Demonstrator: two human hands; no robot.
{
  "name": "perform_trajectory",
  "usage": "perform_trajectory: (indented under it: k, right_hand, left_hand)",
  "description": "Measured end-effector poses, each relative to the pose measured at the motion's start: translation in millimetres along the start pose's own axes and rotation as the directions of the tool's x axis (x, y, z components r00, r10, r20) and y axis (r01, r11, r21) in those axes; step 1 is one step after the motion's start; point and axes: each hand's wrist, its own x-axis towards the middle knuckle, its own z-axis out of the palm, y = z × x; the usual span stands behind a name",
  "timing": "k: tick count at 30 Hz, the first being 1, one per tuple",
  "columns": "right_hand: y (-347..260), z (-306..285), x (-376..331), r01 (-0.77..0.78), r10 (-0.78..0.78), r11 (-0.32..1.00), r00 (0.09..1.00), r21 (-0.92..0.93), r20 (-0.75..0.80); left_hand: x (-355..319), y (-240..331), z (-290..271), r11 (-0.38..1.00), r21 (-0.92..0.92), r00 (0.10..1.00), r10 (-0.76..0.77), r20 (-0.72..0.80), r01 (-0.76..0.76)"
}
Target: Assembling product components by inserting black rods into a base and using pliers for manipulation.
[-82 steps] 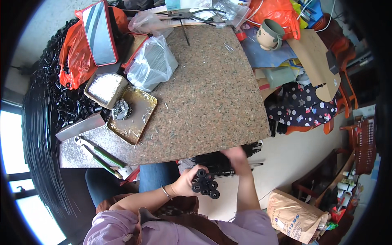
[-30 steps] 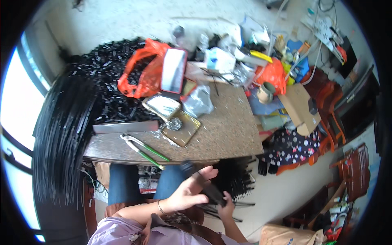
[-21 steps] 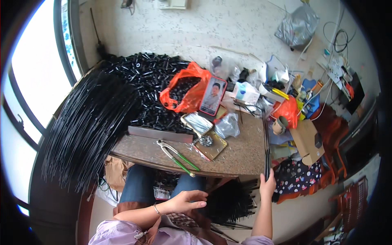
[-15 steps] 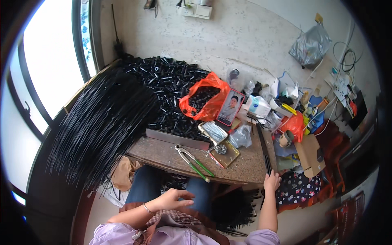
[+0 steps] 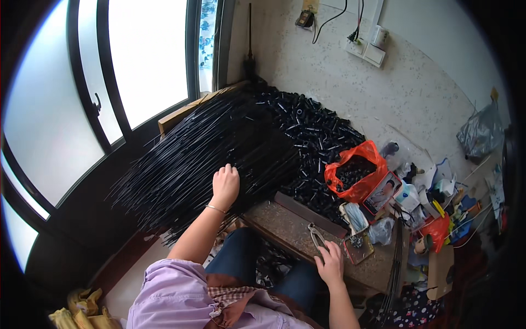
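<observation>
My left hand [image 5: 226,183] lies on a wide heap of long thin black rods [image 5: 181,159], knuckles up and fingers curled down. What its fingertips hold, if anything, is hidden. At the front edge of the brown desk [image 5: 263,215], my right hand [image 5: 331,266] is closed over the handles of a pair of pincers [image 5: 315,233]. The steel jaws show beyond the fingers; the handles are covered. Behind the rods spreads a pile of short black tubular parts [image 5: 315,123].
A grey metal strip [image 5: 309,215] edges the pile. To its right are a red plastic bag [image 5: 359,189] of small black parts, a phone [image 5: 382,192], an open case [image 5: 355,216] and a clear bag [image 5: 382,231]. Dark rods [image 5: 395,263] cross the desk's right end. Windows stand left.
The view has swung left. My left hand has gone from over my lap to the rod heap. My right hand has let go of the dark rods at the desk's right end and moved to the pincers.
</observation>
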Motion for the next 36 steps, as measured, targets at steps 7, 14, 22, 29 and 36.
perform_trajectory:
  k: [7,14,22,29,36]
  right_hand:
    - [26,11,2,-0.084,0.085,0.995,0.996,0.051,-0.026]
    - [37,-2,-9,-0.241,0.240,0.965,0.971,0.102,0.017]
    - [39,-8,-12,-0.257,0.256,0.964,0.966,0.061,0.025]
    - [42,-5,-15,-0.264,0.262,0.962,0.964,0.072,0.033]
    - [42,-4,-16,-0.245,0.246,0.965,0.969,0.099,0.005]
  left_hand:
    - [24,-8,26,0.984,0.173,0.999,0.038,0.010,-0.039]
    - [27,-19,16,0.999,-0.024,0.992,-0.035,0.117,0.038]
    - [42,-14,5,0.994,-0.108,0.991,-0.017,0.135,0.032]
    - [45,-15,-2,0.997,-0.071,0.994,-0.008,0.108,0.015]
    - [56,-13,-16,0.994,-0.082,0.997,0.071,0.041,-0.068]
